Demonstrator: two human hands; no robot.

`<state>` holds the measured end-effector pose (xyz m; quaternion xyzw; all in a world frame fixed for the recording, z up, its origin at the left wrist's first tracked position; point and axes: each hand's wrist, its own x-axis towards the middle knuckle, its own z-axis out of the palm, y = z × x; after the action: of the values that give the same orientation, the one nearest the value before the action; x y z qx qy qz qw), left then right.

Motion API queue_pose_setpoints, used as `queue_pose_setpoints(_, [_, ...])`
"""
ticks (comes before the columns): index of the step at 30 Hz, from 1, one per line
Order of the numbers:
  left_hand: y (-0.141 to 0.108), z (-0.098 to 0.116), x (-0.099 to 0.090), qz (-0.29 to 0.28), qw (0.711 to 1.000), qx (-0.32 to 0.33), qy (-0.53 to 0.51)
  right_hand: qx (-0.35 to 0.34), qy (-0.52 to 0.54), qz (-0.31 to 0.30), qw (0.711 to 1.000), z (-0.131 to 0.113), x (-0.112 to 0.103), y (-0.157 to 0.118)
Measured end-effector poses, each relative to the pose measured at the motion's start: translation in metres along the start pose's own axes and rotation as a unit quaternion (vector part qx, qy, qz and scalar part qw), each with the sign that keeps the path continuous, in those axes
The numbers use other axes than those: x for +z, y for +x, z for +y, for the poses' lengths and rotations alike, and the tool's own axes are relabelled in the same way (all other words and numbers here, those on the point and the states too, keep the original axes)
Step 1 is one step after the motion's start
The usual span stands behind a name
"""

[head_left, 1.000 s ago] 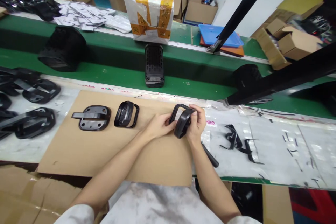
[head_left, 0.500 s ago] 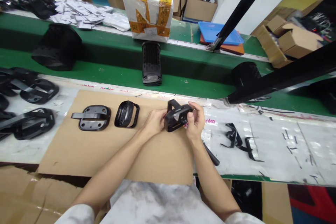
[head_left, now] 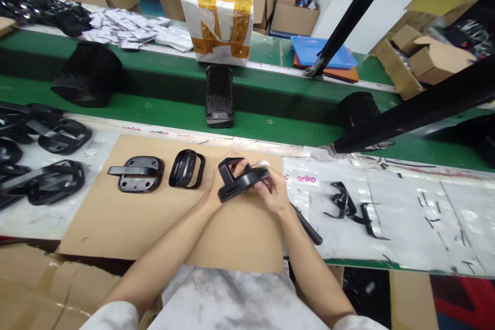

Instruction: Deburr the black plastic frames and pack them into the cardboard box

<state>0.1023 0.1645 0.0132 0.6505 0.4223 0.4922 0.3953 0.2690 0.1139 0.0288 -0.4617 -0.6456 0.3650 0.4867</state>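
Note:
Between my hands, a black plastic part with a raised loop handle (head_left: 244,181) is held tilted above the cardboard sheet (head_left: 154,232). My left hand (head_left: 219,178) grips it from the left and behind, its fingers partly hidden by the part. Thumb and fingers of my right hand (head_left: 275,190) pinch its right end. To the left, a similar black handle part (head_left: 189,169) stands on the cardboard. Farther left lies another one (head_left: 139,174) with holes in its base. A black rod-shaped tool handle (head_left: 307,224) rests beside my right forearm.
More black handle parts (head_left: 58,183) are heaped at the left. Black plastic scraps (head_left: 342,201) lie on the right of the bench. Beyond, a green channel (head_left: 162,111) holds black mesh-sided units (head_left: 219,95). A dark metal bar (head_left: 417,108) slants across the right side.
Both hands have moved slightly left with the handle part and turned it, so its edge now faces me. My left hand has shifted farther behind it.

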Motion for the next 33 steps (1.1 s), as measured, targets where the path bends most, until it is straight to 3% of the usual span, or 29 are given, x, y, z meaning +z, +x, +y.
queue_pose_setpoints(4, [-0.001,0.012,-0.002,-0.006,0.999,0.034,0.009,-0.002,-0.047,0.029,0.998,-0.005,0.003,0.001])
queue_pose_setpoints(13, [-0.001,0.015,-0.005,-0.039,0.996,-0.002,0.074,-0.021,-0.075,0.103,0.992,-0.005,0.004,0.003])
queue_pose_setpoints(23, [0.000,0.015,-0.013,0.008,0.987,0.130,0.095,0.085,-0.068,0.178,0.978,-0.004,0.008,0.004])
queue_pose_setpoints(28, [0.006,0.017,-0.022,0.033,0.978,0.144,0.147,0.124,-0.012,0.125,0.984,-0.003,0.008,0.005])
queue_pose_setpoints(33, [0.011,0.023,-0.027,-0.017,0.989,0.066,0.129,0.033,-0.058,0.083,0.994,-0.005,0.001,0.008])
